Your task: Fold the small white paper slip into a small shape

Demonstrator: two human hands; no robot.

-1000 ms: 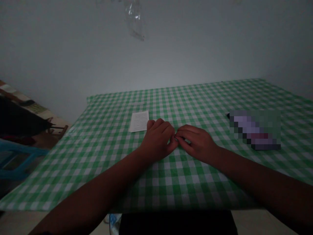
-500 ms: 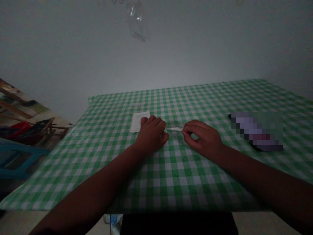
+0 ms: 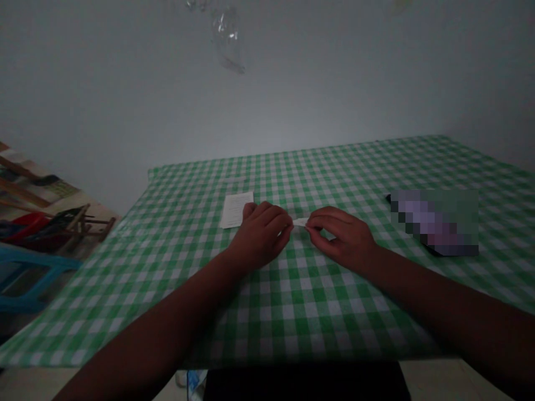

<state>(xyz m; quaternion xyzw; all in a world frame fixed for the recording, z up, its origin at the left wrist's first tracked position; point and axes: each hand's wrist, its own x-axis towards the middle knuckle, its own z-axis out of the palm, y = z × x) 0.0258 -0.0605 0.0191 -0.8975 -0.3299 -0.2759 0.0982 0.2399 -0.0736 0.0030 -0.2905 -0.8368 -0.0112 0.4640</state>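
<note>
A narrow white paper strip [image 3: 300, 222] shows between my hands on the green gingham tablecloth [image 3: 317, 317]. My right hand [image 3: 340, 240] pinches its right end between thumb and fingers. The curled fingertips of my left hand [image 3: 262, 238] meet its left end, but I cannot tell if they grip it. Just beyond my left hand lies a small white printed paper sheet [image 3: 236, 209], apart from the fingers. Part of the strip is hidden by my fingers.
To the right on the cloth lies a dark flat object under a pixelated patch [image 3: 434, 223]. The table's far side meets a pale wall, where a clear plastic piece [image 3: 224, 34] hangs. Off the left edge stand a blue stool [image 3: 29, 284] and a red object [image 3: 27, 225].
My hands have moved closer together, and the strip's left end now reaches my left fingertips. The strip shows shorter between them. The camera has shifted slightly.
</note>
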